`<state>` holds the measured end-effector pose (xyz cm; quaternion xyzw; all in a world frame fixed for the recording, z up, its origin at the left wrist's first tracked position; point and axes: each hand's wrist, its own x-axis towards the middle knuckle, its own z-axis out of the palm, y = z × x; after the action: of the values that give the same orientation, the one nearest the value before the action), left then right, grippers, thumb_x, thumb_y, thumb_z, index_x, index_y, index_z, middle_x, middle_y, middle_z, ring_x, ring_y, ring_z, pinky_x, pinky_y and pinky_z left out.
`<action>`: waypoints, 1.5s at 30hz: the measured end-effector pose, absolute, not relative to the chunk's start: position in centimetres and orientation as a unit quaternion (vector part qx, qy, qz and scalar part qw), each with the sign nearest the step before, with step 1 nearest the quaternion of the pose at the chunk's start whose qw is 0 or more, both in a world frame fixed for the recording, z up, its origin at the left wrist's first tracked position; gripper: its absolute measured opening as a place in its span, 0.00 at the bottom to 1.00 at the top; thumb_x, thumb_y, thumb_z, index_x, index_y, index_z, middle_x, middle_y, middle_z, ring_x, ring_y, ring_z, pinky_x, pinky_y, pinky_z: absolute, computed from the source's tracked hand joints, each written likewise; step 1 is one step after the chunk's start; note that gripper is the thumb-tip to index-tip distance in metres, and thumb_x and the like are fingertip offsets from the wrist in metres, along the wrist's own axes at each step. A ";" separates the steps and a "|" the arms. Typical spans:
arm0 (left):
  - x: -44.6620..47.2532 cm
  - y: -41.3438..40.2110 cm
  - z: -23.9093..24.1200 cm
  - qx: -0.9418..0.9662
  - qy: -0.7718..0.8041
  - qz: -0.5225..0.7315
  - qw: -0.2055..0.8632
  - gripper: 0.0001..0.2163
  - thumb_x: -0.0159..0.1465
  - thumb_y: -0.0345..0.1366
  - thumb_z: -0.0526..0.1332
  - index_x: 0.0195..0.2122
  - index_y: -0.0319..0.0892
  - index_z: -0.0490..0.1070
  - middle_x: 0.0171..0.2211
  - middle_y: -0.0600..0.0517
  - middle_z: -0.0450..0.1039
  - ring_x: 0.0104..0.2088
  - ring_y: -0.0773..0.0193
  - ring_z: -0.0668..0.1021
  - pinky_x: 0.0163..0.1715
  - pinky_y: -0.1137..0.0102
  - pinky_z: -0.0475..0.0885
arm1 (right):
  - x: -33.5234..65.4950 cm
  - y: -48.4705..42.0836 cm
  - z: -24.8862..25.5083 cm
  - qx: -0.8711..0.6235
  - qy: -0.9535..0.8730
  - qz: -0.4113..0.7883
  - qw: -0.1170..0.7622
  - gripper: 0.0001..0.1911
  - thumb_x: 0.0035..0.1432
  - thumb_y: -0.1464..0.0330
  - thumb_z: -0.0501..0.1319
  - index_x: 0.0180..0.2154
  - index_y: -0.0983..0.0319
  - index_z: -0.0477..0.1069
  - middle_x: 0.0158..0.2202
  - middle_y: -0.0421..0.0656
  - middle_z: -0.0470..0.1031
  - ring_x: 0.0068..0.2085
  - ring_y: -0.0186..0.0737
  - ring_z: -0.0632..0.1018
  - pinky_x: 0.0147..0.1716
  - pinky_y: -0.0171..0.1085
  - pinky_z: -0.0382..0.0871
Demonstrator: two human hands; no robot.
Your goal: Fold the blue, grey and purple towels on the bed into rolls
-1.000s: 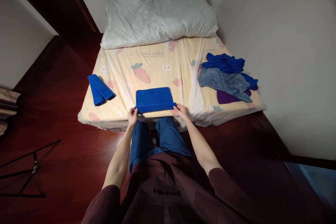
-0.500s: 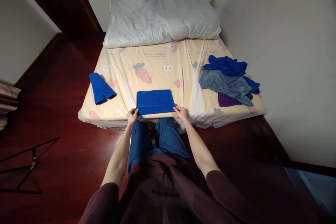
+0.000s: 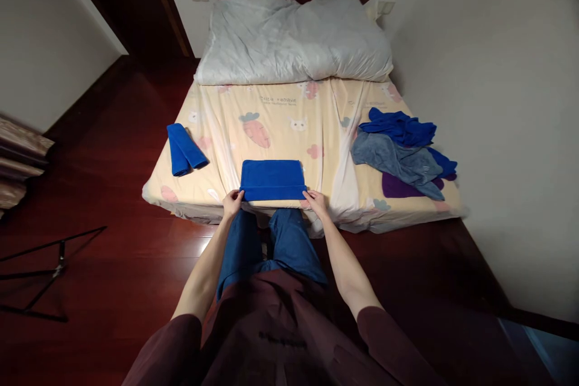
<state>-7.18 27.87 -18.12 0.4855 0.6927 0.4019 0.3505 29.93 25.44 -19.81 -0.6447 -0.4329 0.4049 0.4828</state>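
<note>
A blue towel (image 3: 272, 174) lies flat at the front edge of the bed, its near edge folded over into a band. My left hand (image 3: 233, 202) pinches the left end of that band, and my right hand (image 3: 315, 201) pinches the right end. Off to the left on the bed rest two rolled blue towels (image 3: 185, 151), side by side and touching at the far end. On the right sits a loose heap with a crumpled blue towel (image 3: 400, 126), a grey-blue towel (image 3: 393, 157) and a purple cloth (image 3: 398, 185) underneath.
The bed has a yellow patterned sheet (image 3: 280, 142) and a folded pale quilt (image 3: 294, 42) at its head. Black tripod legs (image 3: 58, 271) stand on the floor at left. A wall (image 3: 488, 102) runs along the right, and a curtain (image 3: 20, 160) hangs at far left.
The camera view has shifted, so the bed appears slightly lower and further right. Both hands still hold the towel's folded band, which looks slightly wider or flatter now.
</note>
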 end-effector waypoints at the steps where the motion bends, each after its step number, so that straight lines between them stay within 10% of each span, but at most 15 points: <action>1: -7.2 27.8 -18.1 0.486 0.692 0.402 0.352 0.16 0.59 0.50 0.64 0.36 0.42 0.77 0.33 0.46 0.81 0.37 0.54 0.82 0.43 0.62 0.76 | 29.9 25.5 -19.8 -0.644 -0.432 0.406 0.483 0.29 0.43 0.41 0.70 0.30 0.61 0.77 0.34 0.50 0.83 0.38 0.50 0.83 0.42 0.45 0.78; 10: -6.9 26.9 -17.9 0.528 0.673 0.411 0.313 0.15 0.62 0.45 0.63 0.47 0.43 0.70 0.38 0.48 0.78 0.37 0.58 0.81 0.43 0.63 0.77 | 30.0 25.4 -19.6 -0.634 -0.412 0.403 0.515 0.29 0.43 0.46 0.72 0.39 0.61 0.75 0.41 0.53 0.82 0.41 0.47 0.83 0.45 0.45 0.78; 21: -7.3 25.6 -15.7 0.757 0.550 0.303 0.180 0.16 0.70 0.35 0.54 0.57 0.44 0.72 0.64 0.43 0.69 0.66 0.55 0.69 0.68 0.54 0.64 | 30.2 25.0 -19.8 -0.639 -0.434 0.400 0.493 0.24 0.44 0.51 0.72 0.35 0.58 0.67 0.26 0.38 0.73 0.28 0.40 0.76 0.32 0.40 0.76; 30: -7.7 25.8 -15.4 0.804 0.539 0.177 0.177 0.31 0.60 0.25 0.56 0.67 0.43 0.65 0.71 0.45 0.60 0.70 0.52 0.63 0.67 0.53 0.64 | 28.6 23.2 -17.1 -0.610 -0.723 0.107 0.308 0.24 0.64 0.68 0.55 0.60 0.59 0.72 0.65 0.49 0.69 0.67 0.49 0.68 0.67 0.52 0.61; 45: -6.4 27.6 -14.7 0.790 0.583 0.136 0.131 0.25 0.66 0.25 0.52 0.63 0.43 0.70 0.66 0.43 0.68 0.67 0.51 0.68 0.62 0.54 0.66 | 26.8 25.1 -17.2 -0.658 -0.725 0.073 0.187 0.29 0.59 0.79 0.54 0.60 0.59 0.73 0.64 0.46 0.73 0.57 0.51 0.74 0.57 0.52 0.66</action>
<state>-6.39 27.56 -14.71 0.7905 0.5826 0.1361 0.1311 26.79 25.14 -17.25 -0.6584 -0.7254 0.0734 0.1868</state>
